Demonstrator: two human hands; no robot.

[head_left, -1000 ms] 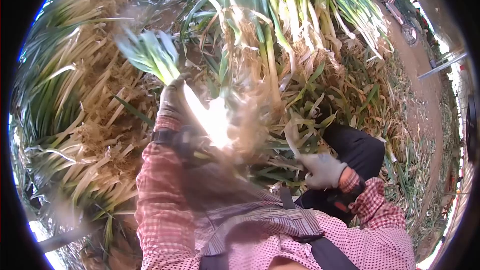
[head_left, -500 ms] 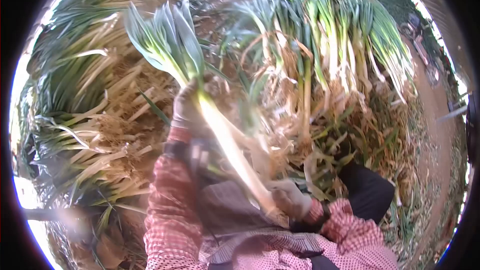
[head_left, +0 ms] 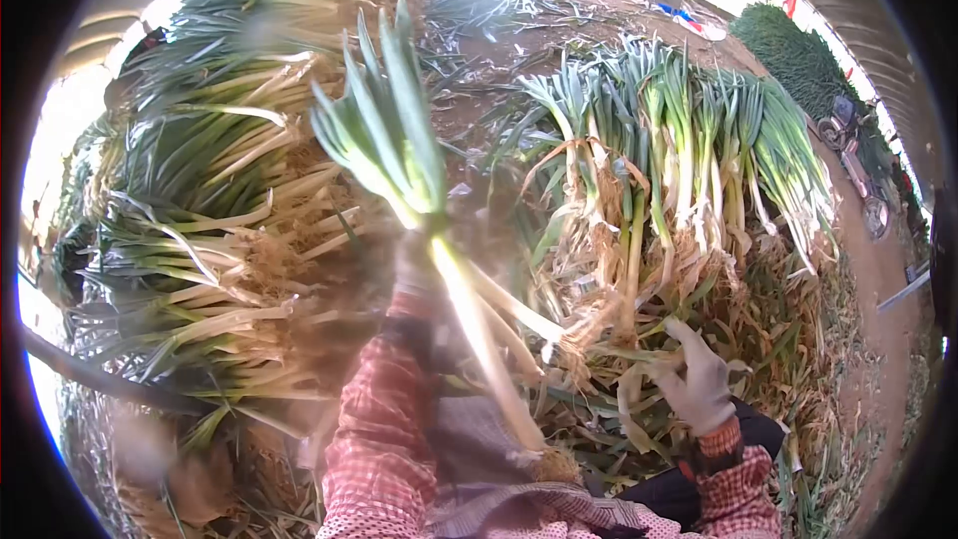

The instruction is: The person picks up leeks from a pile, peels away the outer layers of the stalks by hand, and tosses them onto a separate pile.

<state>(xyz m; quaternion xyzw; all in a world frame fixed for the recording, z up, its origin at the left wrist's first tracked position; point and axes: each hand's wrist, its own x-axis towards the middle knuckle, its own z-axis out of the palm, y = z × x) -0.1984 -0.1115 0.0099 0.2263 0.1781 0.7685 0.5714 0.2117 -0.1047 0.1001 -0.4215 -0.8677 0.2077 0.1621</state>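
My gloved left hand point(head_left: 412, 258) is wrapped round a few leeks just below where their green leaves fan out. The leaves of these held leeks point(head_left: 461, 309) point up and away, and their white stems slant down to the right. One stem's root end hangs near my lap, while another's roots reach toward the middle. To the right, my gloved right hand point(head_left: 699, 381) is raised with its fingers apart, over a pile of stripped leaves point(head_left: 599, 399). It is away from the stems. Blur softens the left hand's outline.
A long heap of untrimmed leeks point(head_left: 230, 274) lies on the left, roots facing inward. A row of leeks point(head_left: 689, 160) stands leaning at the right. Farther right are a dirt path point(head_left: 878, 269) and a parked two-wheeler point(head_left: 853, 160).
My right hand has left the root end of the leek, moved right and up, and opened. The view has tilted upward. My left hand still grips the leeks, whose stems are now spread apart.
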